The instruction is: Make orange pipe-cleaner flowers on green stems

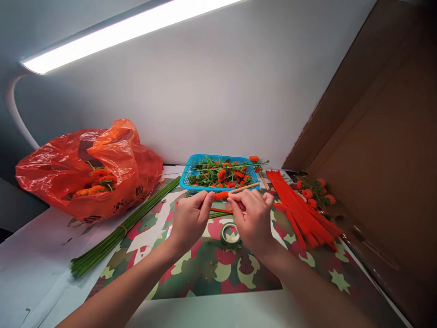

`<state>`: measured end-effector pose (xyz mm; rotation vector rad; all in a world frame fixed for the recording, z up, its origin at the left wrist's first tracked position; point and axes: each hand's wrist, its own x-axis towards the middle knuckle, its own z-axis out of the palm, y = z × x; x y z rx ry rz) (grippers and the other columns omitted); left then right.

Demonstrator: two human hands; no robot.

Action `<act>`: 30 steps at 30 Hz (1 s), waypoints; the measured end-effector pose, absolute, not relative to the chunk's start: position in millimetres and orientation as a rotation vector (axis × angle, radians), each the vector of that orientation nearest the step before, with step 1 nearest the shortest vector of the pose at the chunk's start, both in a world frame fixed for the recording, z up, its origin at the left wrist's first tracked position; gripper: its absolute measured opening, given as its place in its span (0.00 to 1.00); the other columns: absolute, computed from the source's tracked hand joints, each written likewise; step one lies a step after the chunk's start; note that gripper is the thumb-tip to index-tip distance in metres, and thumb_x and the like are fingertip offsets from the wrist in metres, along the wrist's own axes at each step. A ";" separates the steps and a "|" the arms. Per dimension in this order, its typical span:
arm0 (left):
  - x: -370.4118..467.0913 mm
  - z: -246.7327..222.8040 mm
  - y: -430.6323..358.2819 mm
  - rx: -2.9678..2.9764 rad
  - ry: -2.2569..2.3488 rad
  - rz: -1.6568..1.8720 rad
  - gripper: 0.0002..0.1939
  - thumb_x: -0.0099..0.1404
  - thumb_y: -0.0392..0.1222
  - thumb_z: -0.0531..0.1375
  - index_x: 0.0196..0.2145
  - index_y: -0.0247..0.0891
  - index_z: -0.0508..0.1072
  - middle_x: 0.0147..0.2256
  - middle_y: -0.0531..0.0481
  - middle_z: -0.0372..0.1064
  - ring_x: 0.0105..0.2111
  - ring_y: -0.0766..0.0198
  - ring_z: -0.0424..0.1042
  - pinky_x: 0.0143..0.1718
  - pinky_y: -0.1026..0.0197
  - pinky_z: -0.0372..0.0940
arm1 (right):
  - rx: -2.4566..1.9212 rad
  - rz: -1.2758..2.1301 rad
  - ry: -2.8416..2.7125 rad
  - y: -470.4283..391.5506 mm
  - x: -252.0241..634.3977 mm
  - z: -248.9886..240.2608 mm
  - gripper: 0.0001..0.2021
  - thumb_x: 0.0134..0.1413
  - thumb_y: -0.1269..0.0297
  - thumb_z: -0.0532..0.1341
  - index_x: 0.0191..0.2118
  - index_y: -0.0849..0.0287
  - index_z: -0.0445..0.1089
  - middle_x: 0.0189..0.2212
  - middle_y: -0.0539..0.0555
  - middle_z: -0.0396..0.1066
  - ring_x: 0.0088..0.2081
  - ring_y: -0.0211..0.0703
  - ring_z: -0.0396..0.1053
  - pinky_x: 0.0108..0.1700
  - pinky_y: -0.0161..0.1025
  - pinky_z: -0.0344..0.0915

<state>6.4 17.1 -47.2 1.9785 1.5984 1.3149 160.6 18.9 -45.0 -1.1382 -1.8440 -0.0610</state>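
Note:
Between my two hands is a wooden stick [246, 187] with an orange-red pipe cleaner [221, 195] coiled round it. My left hand [193, 214] pinches the left end of the coil between thumb and forefinger. My right hand [251, 214] is closed on the stick at the coil's right end. A loose red length of pipe cleaner passes beneath the hands. Below them a roll of green tape [230, 234] lies on the patterned mat. Just beyond the hands stands a blue basket [186, 180] of small orange flowers with green stems.
At left sits a red plastic bag [136, 159] holding orange flowers. A tied bundle of green stems [124, 228] lies beside it. Red pipe cleaners [300, 209] fan out at right, near more orange flowers [312, 196] and a cardboard wall [372, 114]. A lamp [129, 36] shines overhead.

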 end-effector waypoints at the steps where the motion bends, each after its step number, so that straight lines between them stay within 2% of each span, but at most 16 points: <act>1: 7.4 -47.1 16.3 1.933 1.580 1.336 0.21 0.68 0.48 0.48 0.18 0.40 0.52 0.17 0.57 0.46 0.19 0.67 0.47 0.22 0.63 0.46 | -1.141 -0.032 -1.823 18.1 159.8 -45.6 0.09 0.62 0.66 0.57 0.31 0.56 0.70 0.25 0.49 0.73 0.29 0.39 0.65 0.40 0.43 0.46; 6: 10.7 -45.9 13.2 1.709 1.478 1.386 0.23 0.67 0.53 0.48 0.19 0.40 0.53 0.18 0.56 0.45 0.21 0.67 0.47 0.22 0.62 0.46 | -1.089 0.020 -1.786 15.1 159.4 -45.8 0.09 0.63 0.65 0.56 0.34 0.55 0.72 0.25 0.49 0.73 0.29 0.39 0.64 0.41 0.43 0.47; 12: 14.8 -43.6 9.9 1.333 1.246 1.280 0.24 0.65 0.59 0.51 0.20 0.40 0.52 0.18 0.59 0.41 0.19 0.70 0.41 0.18 0.64 0.42 | -1.012 0.025 -1.787 14.1 162.4 -45.7 0.08 0.62 0.66 0.56 0.34 0.54 0.73 0.24 0.48 0.72 0.28 0.40 0.64 0.41 0.43 0.47; 19: 15.4 -35.8 7.7 1.129 0.944 1.168 0.25 0.63 0.59 0.54 0.19 0.40 0.51 0.17 0.63 0.37 0.17 0.73 0.36 0.17 0.65 0.39 | -0.936 0.100 -1.768 16.0 171.1 -39.0 0.10 0.61 0.62 0.57 0.32 0.53 0.74 0.20 0.48 0.68 0.27 0.40 0.64 0.44 0.45 0.51; 22: 9.9 -34.0 9.8 1.163 0.833 1.105 0.26 0.64 0.59 0.53 0.18 0.40 0.50 0.16 0.63 0.37 0.17 0.73 0.36 0.18 0.64 0.40 | -0.912 0.297 -1.742 18.7 176.6 -35.0 0.13 0.60 0.55 0.57 0.29 0.53 0.74 0.23 0.50 0.69 0.30 0.43 0.65 0.44 0.46 0.54; 25: -0.9 -33.3 15.2 1.260 0.735 0.993 0.27 0.63 0.60 0.53 0.18 0.40 0.50 0.16 0.62 0.38 0.16 0.73 0.38 0.18 0.64 0.40 | -0.805 0.655 -1.794 24.9 184.0 -28.0 0.16 0.57 0.48 0.58 0.27 0.54 0.72 0.23 0.51 0.69 0.29 0.44 0.64 0.37 0.43 0.58; 30: -20.2 -28.7 23.3 1.564 0.707 0.736 0.26 0.64 0.60 0.53 0.19 0.39 0.53 0.17 0.61 0.41 0.18 0.72 0.39 0.19 0.63 0.38 | -0.671 1.071 -2.082 37.8 197.7 -14.4 0.15 0.53 0.49 0.62 0.24 0.54 0.73 0.21 0.50 0.69 0.26 0.40 0.63 0.32 0.40 0.57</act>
